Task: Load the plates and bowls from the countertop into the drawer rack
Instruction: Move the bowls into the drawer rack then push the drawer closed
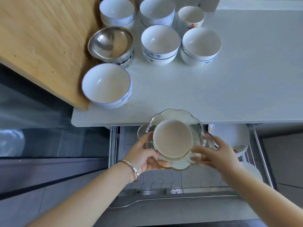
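Observation:
A clear scalloped glass dish [176, 114] with a small cream bowl [173, 138] sitting in it hangs over the open drawer rack [164, 178]. My left hand [142, 155] grips the dish's left edge and my right hand [214, 154] holds its right edge. On the white countertop [229, 89] stand several blue-patterned white bowls [160, 44], some stacked, a near one [106, 85], a steel bowl stack [110, 43] and a red-flowered cup [191, 18]. White plates [229, 136] stand in the rack's right side.
A wooden board [41, 38] lies at the left of the counter, with a dark glass hob [41, 128] beside and below it. The drawer's metal front rail [172, 198] runs under my forearms. Another white plate [252, 171] sits low at the rack's right.

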`<state>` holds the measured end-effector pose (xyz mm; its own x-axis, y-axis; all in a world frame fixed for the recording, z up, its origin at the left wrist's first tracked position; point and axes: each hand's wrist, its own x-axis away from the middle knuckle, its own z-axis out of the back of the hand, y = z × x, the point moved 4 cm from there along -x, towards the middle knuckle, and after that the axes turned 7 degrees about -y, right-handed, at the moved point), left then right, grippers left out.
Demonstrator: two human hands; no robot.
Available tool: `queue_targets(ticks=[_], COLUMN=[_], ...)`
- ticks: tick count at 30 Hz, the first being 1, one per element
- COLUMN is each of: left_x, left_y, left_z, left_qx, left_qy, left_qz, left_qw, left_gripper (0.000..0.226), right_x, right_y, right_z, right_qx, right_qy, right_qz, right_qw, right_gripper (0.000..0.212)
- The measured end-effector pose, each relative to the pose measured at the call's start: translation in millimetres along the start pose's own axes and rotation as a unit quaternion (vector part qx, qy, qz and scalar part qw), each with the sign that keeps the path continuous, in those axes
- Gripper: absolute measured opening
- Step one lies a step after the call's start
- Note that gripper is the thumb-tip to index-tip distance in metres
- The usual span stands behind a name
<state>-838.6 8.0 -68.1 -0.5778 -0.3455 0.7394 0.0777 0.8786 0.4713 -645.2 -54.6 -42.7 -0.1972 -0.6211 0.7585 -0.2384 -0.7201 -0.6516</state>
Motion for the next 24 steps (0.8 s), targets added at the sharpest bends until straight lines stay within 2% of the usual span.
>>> queue_targets(ticks=[4, 8, 10, 12, 13, 15, 16, 17, 18, 19, 20, 21, 22, 24], left_x=[2, -7, -10, -11, -14, -22, -27, -33, -40, -47, -55, -60, -63, -68], left_y=[-38, -68, -76, -78, -76, -64, -58, -56, -58, -62, -68, -73, -77, -83], left_z=[15, 41, 62, 89, 107, 145, 160, 172, 182, 192, 203, 210, 216, 225], left_qx=[0.062, 0.066, 0.015, -0.125, -0.239, -0.452, -0.504, -0.513, -0.49, -0.445, -0.4, -0.374, -0.366, -0.359], left_qy=[0.037, 0.093, 0.067, 0.033, 0.047, 0.181, 0.253, 0.298, 0.32, 0.332, 0.343, 0.353, 0.366, 0.384], left_qz=[0.002, 0.026, 0.07, 0.126, 0.146, 0.145, 0.128, 0.118, 0.121, 0.13, 0.131, 0.122, 0.104, 0.077], left_qw=[0.997, 0.993, 0.995, 0.983, 0.959, 0.861, 0.816, 0.797, 0.802, 0.821, 0.84, 0.849, 0.85, 0.847], left_gripper=[0.064, 0.065, 0.061, 0.063, 0.07, 0.077, 0.077, 0.077, 0.074, 0.067, 0.053, 0.033, 0.023, 0.031], right_x=[-4, -27, -40, -52, -59, -74, -82, -91, -100, -111, -121, -131, -141, -162], right_y=[52, 89, 105, 120, 127, 137, 139, 141, 141, 141, 141, 140, 140, 141], right_z=[-22, -48, -57, -65, -69, -81, -88, -96, -104, -111, -119, -125, -131, -143], right_qx=[-0.065, -0.077, -0.069, -0.074, -0.077, -0.081, -0.088, -0.099, -0.111, -0.121, -0.127, -0.127, -0.122, -0.101], right_qy=[-0.047, -0.067, -0.069, -0.07, -0.068, -0.059, -0.053, -0.047, -0.042, -0.034, -0.023, -0.01, 0.002, 0.023], right_qz=[-0.084, -0.115, -0.124, -0.13, -0.132, -0.134, -0.136, -0.136, -0.137, -0.134, -0.13, -0.126, -0.12, -0.112], right_qw=[0.993, 0.988, 0.987, 0.986, 0.986, 0.986, 0.985, 0.985, 0.983, 0.983, 0.983, 0.984, 0.985, 0.988], right_gripper=[0.039, 0.04, 0.046, 0.052, 0.053, 0.055, 0.054, 0.053, 0.051, 0.05, 0.05, 0.053, 0.055, 0.058])
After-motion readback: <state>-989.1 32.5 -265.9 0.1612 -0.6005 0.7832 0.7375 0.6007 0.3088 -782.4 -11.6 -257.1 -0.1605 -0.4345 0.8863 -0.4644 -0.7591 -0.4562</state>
